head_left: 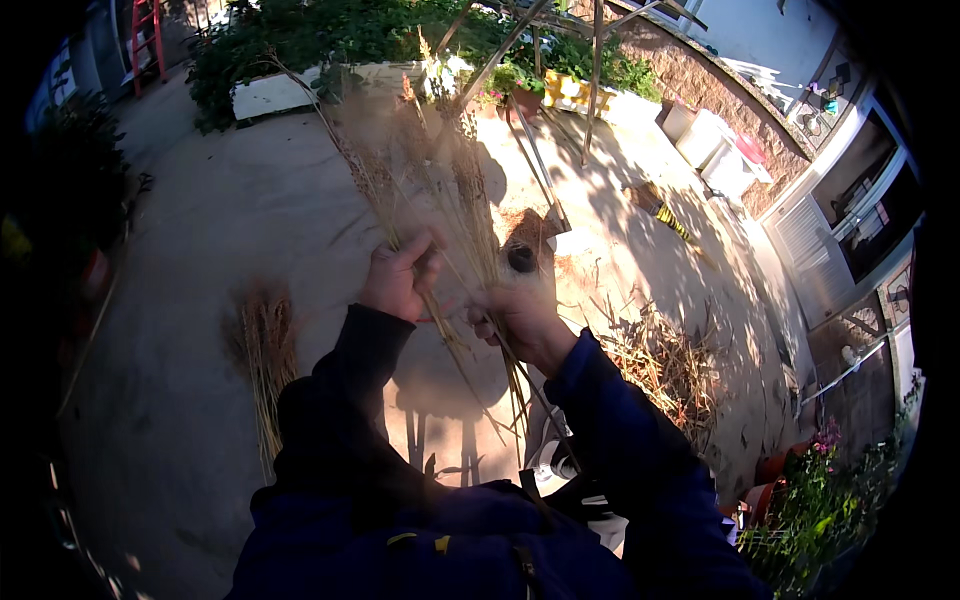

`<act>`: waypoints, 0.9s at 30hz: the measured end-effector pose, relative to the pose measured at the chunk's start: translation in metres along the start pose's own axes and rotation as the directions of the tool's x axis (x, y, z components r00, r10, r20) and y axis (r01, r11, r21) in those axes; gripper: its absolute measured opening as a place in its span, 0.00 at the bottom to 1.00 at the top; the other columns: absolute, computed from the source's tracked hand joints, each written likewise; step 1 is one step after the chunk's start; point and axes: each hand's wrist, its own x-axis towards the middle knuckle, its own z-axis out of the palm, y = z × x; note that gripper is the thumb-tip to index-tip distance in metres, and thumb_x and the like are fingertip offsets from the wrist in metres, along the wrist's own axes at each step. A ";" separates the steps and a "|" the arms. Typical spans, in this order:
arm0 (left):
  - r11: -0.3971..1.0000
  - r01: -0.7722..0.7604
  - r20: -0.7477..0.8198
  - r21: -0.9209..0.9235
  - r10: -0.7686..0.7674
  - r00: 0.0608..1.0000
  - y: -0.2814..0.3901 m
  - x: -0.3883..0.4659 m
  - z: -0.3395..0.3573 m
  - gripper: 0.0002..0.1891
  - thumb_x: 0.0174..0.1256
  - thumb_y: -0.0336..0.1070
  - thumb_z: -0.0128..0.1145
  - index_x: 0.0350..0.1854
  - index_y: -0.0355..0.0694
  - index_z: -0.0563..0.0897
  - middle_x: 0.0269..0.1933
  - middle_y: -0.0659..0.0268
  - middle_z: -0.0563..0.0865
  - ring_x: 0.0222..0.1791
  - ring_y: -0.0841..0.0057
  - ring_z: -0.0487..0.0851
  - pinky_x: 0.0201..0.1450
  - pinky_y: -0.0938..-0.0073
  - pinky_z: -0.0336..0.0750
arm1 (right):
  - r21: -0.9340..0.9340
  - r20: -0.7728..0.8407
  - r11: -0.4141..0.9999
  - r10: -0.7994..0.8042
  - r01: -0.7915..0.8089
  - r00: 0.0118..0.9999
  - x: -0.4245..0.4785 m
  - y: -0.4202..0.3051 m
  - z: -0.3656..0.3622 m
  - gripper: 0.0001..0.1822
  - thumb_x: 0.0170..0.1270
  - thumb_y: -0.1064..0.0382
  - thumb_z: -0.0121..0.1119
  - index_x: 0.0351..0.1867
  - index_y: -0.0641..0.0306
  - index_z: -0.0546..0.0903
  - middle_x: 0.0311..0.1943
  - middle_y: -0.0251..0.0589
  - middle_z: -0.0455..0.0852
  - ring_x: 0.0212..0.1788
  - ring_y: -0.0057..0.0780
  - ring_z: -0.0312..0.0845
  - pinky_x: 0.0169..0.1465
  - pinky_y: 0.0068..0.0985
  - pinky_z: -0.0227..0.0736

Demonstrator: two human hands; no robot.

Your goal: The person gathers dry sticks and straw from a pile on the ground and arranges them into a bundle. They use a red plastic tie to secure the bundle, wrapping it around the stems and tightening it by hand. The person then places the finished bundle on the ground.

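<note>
My left hand (401, 277) is closed around a few dry seed-headed stalks (367, 180), whose cut ends point down toward my lap. Beside it, my right hand (517, 319) grips a thicker bundle of dry stalks (472, 202), seed heads up and slightly blurred. The two bunches spread apart above the hands. On the concrete at the left lies another bundle of reddish seed-headed stalks (270, 352). A heap of dry leaves and straw (664, 367) lies to the right of my right forearm.
A long-handled tool with a pale blade (570, 241) lies ahead, near a dark round object (521, 259). A bundle with a yellow-and-black wrapped handle (673, 220) is farther right. Potted plants (765, 502) stand lower right; wooden poles (592, 82) and a white planter (274, 97) are ahead.
</note>
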 end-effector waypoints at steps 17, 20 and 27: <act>0.874 -0.425 -0.258 -0.237 0.365 0.895 0.078 0.026 -0.095 0.06 0.75 0.32 0.49 0.42 0.36 0.78 0.36 0.66 0.80 0.26 0.85 0.72 0.19 0.84 0.59 | -0.326 -0.121 0.945 -0.008 -0.032 0.993 -0.111 -0.018 -0.098 0.04 0.60 0.71 0.59 0.30 0.71 0.79 0.22 0.40 0.78 0.21 0.23 0.72 0.23 0.18 0.67; 0.869 -0.432 -0.253 -0.243 0.373 0.893 0.080 0.025 -0.094 0.06 0.74 0.32 0.49 0.42 0.36 0.78 0.36 0.66 0.80 0.26 0.86 0.72 0.19 0.84 0.59 | -0.556 -0.286 0.830 -0.234 0.038 0.929 -0.164 -0.077 -0.169 0.10 0.60 0.63 0.64 0.30 0.70 0.79 0.22 0.37 0.78 0.20 0.21 0.71 0.23 0.20 0.64; 0.955 -0.255 -0.089 -0.155 0.243 0.966 0.054 0.020 -0.072 0.09 0.75 0.36 0.51 0.46 0.38 0.79 0.39 0.68 0.80 0.25 0.87 0.71 0.20 0.84 0.58 | -0.631 -0.767 0.770 -0.603 -0.088 0.219 -0.198 -0.120 -0.392 0.10 0.63 0.62 0.54 0.40 0.60 0.84 0.24 0.29 0.80 0.20 0.23 0.71 0.22 0.22 0.62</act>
